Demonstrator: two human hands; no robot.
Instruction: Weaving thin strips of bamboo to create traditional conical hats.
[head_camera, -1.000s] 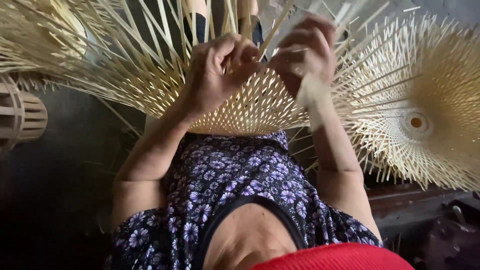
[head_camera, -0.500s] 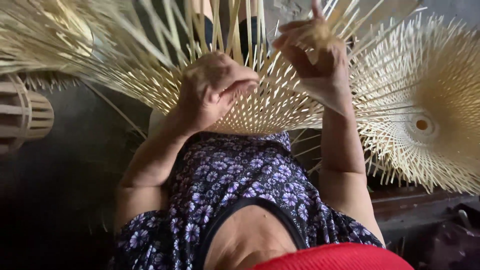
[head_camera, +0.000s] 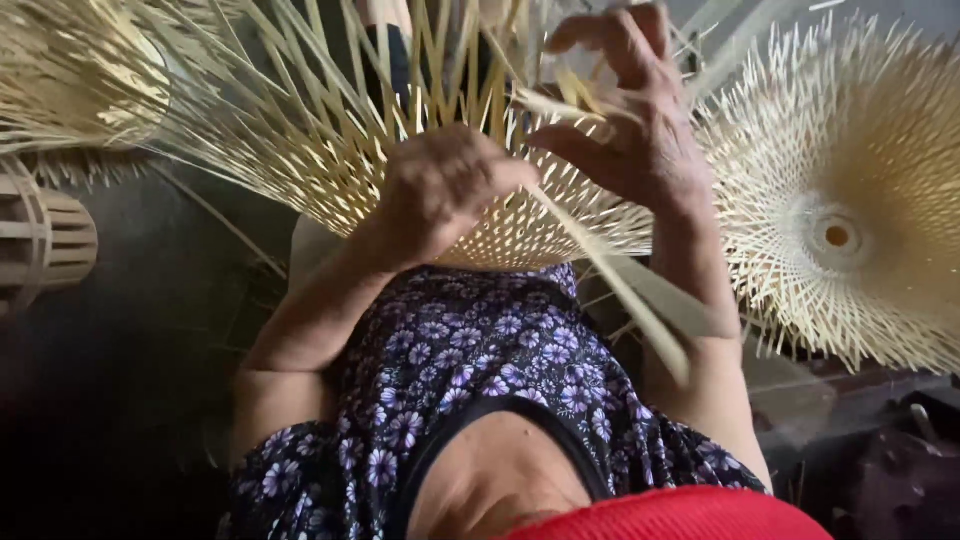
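Bamboo strip (head_camera: 610, 285) pinched in right hand (head_camera: 630, 125); left hand (head_camera: 445, 190) presses woven frame (head_camera: 300, 150).

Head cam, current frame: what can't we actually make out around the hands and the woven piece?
- Left hand: its fingertips curl into the woven bamboo piece, so its grip is hidden.
- Right hand: a loose bamboo strip runs from it, motion-blurred; the pinch point is unclear.
- Top of the woven bamboo piece: cut off by the frame's upper edge.
- Finished woven disc: cropped at the right edge.
- Slatted cage-like object: cropped at the left edge.
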